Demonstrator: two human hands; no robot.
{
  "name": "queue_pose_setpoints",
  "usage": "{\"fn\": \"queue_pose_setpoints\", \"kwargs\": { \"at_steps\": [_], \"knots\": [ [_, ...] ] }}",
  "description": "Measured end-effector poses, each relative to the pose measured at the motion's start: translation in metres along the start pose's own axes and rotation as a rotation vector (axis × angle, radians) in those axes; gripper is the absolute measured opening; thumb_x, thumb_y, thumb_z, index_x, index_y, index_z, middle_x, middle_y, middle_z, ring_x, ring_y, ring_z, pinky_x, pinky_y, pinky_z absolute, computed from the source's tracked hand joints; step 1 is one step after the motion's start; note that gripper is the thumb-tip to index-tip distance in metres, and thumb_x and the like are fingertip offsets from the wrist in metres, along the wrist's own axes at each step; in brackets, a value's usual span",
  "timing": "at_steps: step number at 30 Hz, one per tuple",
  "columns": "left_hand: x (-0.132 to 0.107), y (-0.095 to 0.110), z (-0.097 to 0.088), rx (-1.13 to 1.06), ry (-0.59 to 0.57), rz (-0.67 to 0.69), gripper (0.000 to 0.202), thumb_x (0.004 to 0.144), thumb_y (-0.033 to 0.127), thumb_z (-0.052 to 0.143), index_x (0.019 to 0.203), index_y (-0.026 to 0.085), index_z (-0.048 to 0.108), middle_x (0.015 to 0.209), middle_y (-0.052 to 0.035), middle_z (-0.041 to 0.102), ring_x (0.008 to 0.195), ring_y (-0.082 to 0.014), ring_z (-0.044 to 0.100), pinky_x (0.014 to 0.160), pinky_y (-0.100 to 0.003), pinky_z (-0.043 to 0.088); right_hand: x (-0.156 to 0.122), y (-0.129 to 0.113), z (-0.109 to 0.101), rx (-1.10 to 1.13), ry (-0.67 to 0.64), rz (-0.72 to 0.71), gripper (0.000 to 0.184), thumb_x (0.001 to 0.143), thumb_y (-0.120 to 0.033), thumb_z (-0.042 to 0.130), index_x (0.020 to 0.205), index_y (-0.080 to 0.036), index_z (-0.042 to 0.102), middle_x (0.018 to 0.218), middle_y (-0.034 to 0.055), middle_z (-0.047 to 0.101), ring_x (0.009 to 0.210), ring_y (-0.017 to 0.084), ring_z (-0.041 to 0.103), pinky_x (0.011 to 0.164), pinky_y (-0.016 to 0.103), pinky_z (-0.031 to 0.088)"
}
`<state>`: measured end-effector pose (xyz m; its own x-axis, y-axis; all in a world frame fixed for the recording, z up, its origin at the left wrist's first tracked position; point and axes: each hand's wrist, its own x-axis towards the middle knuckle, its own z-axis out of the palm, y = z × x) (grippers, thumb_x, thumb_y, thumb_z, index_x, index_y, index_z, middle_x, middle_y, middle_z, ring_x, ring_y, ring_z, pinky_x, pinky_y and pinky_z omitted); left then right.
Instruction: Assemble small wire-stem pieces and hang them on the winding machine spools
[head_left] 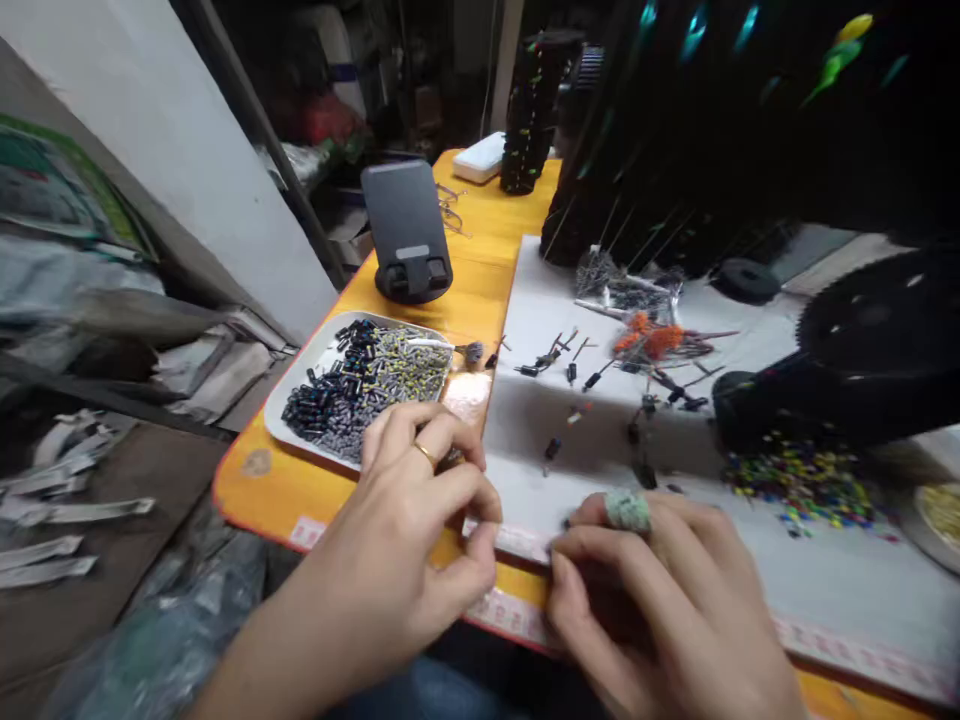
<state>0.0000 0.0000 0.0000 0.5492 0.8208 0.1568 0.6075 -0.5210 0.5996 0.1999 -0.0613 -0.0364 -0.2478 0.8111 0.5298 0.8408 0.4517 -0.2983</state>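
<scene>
My left hand [420, 510], with a gold ring, is over the yellow table edge beside a white tray [279, 405] of small cylindrical parts. Its thumb and index finger are curled together; anything in them is too small to make out. To its right, my right hand [667, 590] has thumb and index finger pinched at the front of the white board [517, 500]. Green wrap [627, 510] circles one finger. What the pinch holds, if anything, is hidden. Ahead of both hands lies a small dark part [553, 448] with a wire lead.
A black phone stand [407, 225] rises behind the tray. Loose dark parts [559, 350] and orange-tipped wires [649, 338] are scattered on the board. Tiny coloured pieces [810, 475] form a pile at right, near a large black toothed wheel [885, 330].
</scene>
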Motion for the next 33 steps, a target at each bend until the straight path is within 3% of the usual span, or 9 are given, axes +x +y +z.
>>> {"fn": "queue_pose_setpoints", "kwargs": {
  "at_steps": [9,23,33],
  "knots": [
    [-0.001,0.0,0.002,0.004,0.02,0.011,0.012,0.083,0.009,0.058,0.078,0.02,0.058,0.096,-0.0025,0.053,0.107,-0.0222,0.041,0.099,-0.042,0.026,-0.005,0.003,-0.007,0.005,-0.029,0.025,0.013,0.079,-0.013,0.071,0.089,-0.016,0.063,0.089,0.0089,0.062,0.09,0.023,0.051,0.079,0.035,0.04],
    [-0.001,0.0,0.004,0.017,0.03,0.003,0.012,0.082,0.009,0.058,0.077,0.021,0.059,0.095,-0.003,0.053,0.106,-0.0227,0.042,0.097,-0.042,0.028,-0.009,0.007,-0.01,-0.032,-0.023,0.058,0.01,0.081,-0.016,0.07,0.088,-0.017,0.063,0.086,0.0081,0.062,0.087,0.023,0.052,0.078,0.036,0.041],
    [-0.002,-0.002,0.003,0.011,0.02,-0.004,0.012,0.082,0.01,0.058,0.077,0.02,0.058,0.096,-0.0021,0.052,0.108,-0.0214,0.04,0.099,-0.04,0.026,-0.01,0.012,-0.009,-0.073,-0.034,-0.014,0.012,0.08,-0.018,0.07,0.09,-0.019,0.064,0.083,0.0068,0.064,0.084,0.023,0.052,0.076,0.035,0.04]
  ]
}}
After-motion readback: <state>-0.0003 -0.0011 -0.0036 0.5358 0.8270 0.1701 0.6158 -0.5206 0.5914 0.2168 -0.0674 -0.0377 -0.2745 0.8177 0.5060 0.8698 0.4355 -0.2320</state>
